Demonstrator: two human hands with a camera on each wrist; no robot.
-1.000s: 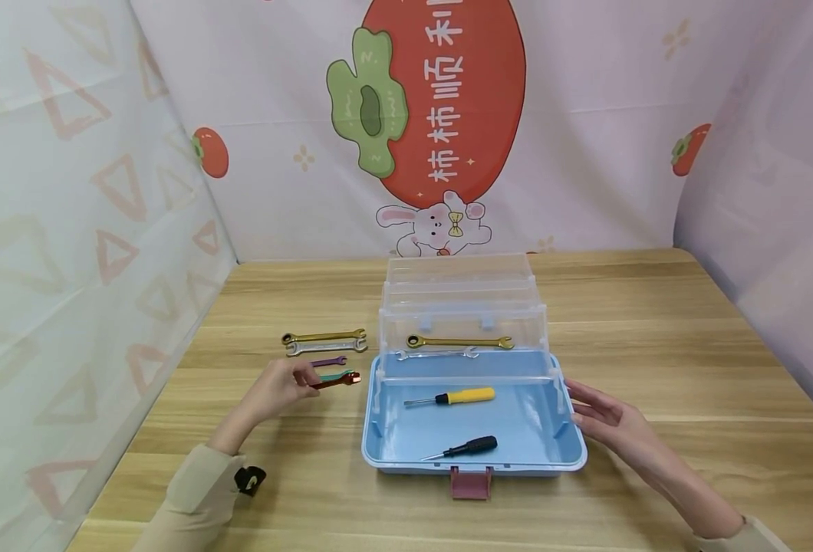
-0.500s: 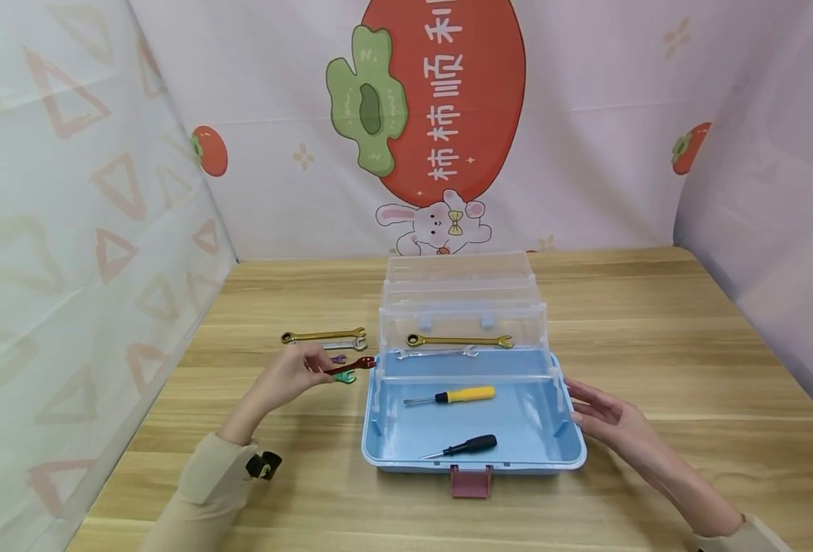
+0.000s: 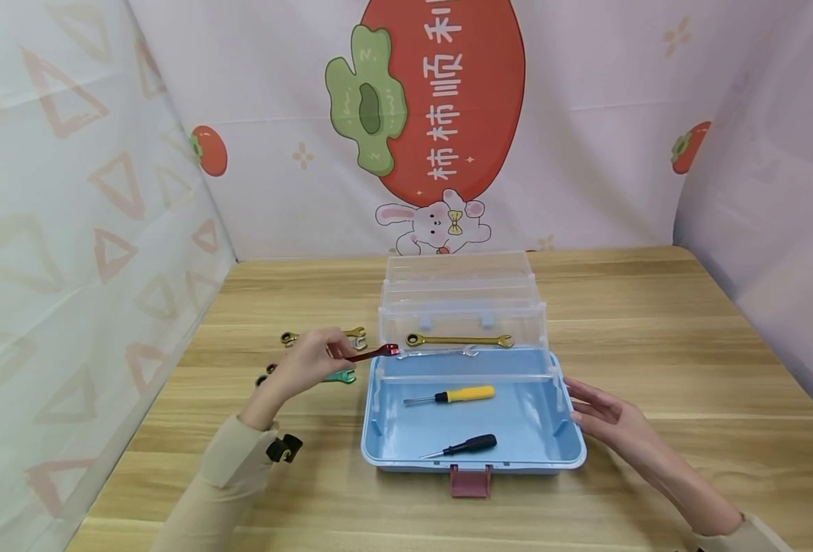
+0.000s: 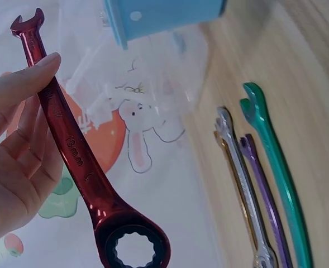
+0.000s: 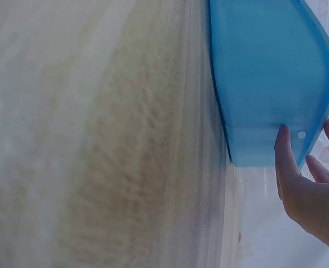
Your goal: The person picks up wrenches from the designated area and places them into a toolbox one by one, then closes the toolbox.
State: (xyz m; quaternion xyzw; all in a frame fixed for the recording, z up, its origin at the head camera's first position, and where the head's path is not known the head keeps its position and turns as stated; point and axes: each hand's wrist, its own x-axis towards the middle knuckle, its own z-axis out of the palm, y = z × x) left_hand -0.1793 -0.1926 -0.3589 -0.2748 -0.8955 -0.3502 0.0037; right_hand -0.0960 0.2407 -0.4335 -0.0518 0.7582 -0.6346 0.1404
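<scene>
My left hand (image 3: 313,364) pinches a red combination wrench (image 4: 77,153) marked 13mm, with a ratchet ring at one end. In the head view its open end hangs over the left edge of the blue toolbox (image 3: 372,452). Fingers of my right hand (image 3: 617,422) touch the box's right side wall (image 5: 270,84). A gold wrench (image 3: 458,341) and a silver wrench (image 3: 441,353) lie in the clear tray. On the box floor are a yellow screwdriver (image 3: 472,394) and a black screwdriver (image 3: 478,444).
Left of the box, a green wrench (image 4: 276,162), a purple wrench (image 4: 265,195), a silver wrench (image 4: 239,167) and a gold wrench (image 3: 354,333) lie on the wooden table (image 3: 324,491). The box's clear lid (image 3: 458,268) stands raised at the back; a pink latch (image 3: 471,483) hangs in front.
My left hand has lifted the red wrench from beside the green one and carried it right and away from me, to the box's left edge. My right hand stays in place.
</scene>
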